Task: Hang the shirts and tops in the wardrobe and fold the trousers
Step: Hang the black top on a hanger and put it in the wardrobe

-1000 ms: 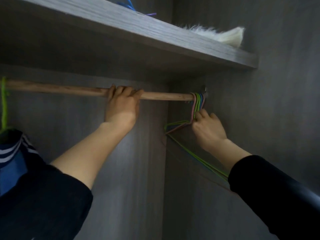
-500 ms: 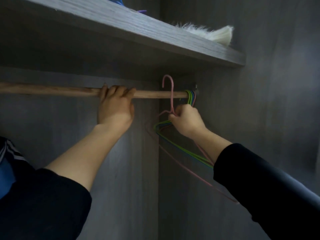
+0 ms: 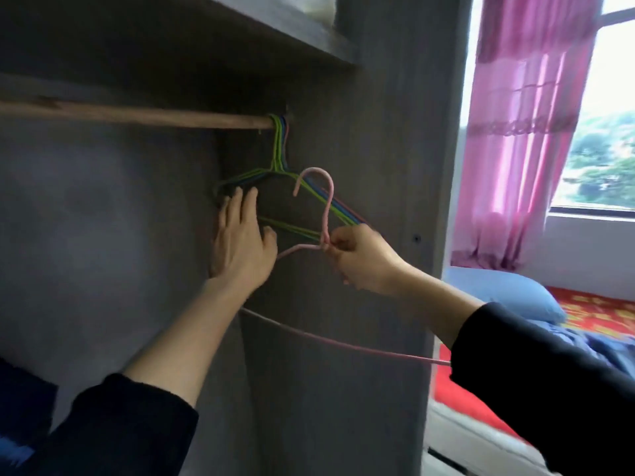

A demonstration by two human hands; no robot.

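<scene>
Pink wire sits pinched in your right hand [image 3: 364,262]: one pink hanger [image 3: 329,206], gripped at the twist under its hook. It is off the wooden rail [image 3: 137,115] and held lower, in front of the wardrobe's side panel [image 3: 395,149]. Your left hand [image 3: 240,242] is flat with straight fingers and holds nothing. Its fingertips reach the left ends of the hanger bunch [image 3: 279,152]; you cannot tell whether they touch.

That bunch hangs at the rail's right end, directly behind the pink hook, and your left forearm crosses over the pink hanger's lower bar. One shelf [image 3: 292,32] runs above the rail. Past the panel are one pink curtain [image 3: 522,132], one window [image 3: 608,97], and one blue pillow [image 3: 498,297] on a red bed [image 3: 474,403]. The bunch shows green, blue and pink wires, too tightly packed to count.
</scene>
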